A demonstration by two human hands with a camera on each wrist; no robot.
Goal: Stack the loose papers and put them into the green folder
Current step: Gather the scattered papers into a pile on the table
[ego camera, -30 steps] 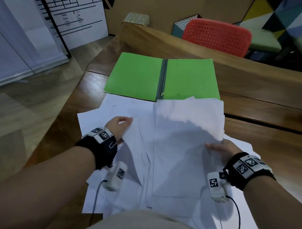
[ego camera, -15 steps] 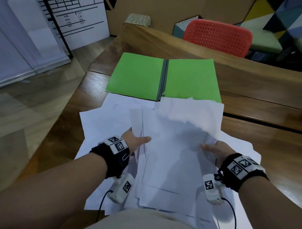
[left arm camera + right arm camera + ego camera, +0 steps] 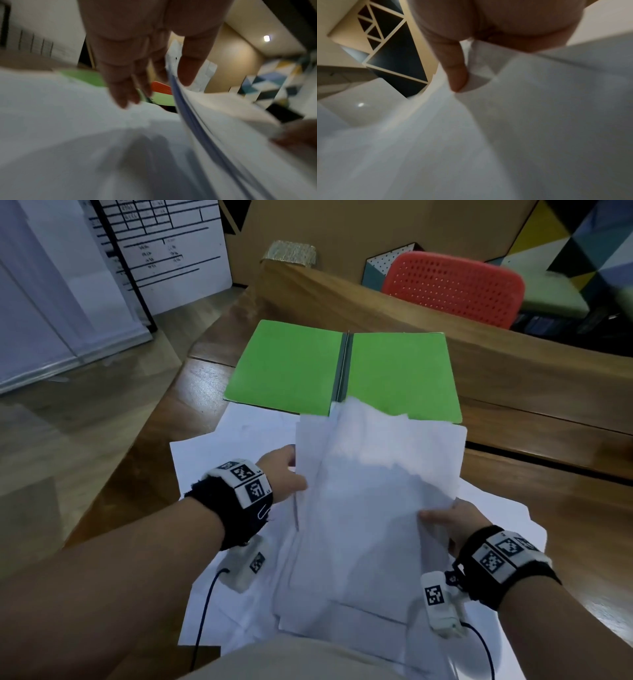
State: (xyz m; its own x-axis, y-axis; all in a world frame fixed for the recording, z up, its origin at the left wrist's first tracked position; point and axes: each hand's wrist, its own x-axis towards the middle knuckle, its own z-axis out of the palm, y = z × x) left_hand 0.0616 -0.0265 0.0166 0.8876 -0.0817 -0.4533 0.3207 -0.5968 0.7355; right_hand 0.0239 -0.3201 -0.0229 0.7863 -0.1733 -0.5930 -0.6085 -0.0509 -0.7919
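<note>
The green folder (image 3: pixel 291 364) lies open and flat on the wooden table (image 3: pixel 548 508), its spine pointing at me. In front of it I hold a sheaf of white papers (image 3: pixel 376 491) raised off the table, its far edge overlapping the folder's near edge. My left hand (image 3: pixel 286 474) pinches the sheaf's left edge; in the left wrist view the paper edge (image 3: pixel 197 115) runs between thumb and fingers (image 3: pixel 123 92). My right hand (image 3: pixel 459 522) grips the right edge, thumb (image 3: pixel 457 78) on top, fingers hidden under the papers (image 3: pixel 505 135). More loose sheets (image 3: pixel 212 460) lie spread beneath.
A raised wooden ledge (image 3: pixel 376 302) runs behind the folder, with a red perforated chair (image 3: pixel 452 285) beyond it. The table's left edge (image 3: pixel 164 419) drops to the floor. A dark gap (image 3: pixel 548 463) crosses the tabletop at right. A whiteboard (image 3: pixel 164 251) leans at the back left.
My left hand came right from the spread sheets and took the sheaf's left edge. The sheaf has risen and shifted toward the folder. The right hand keeps its hold.
</note>
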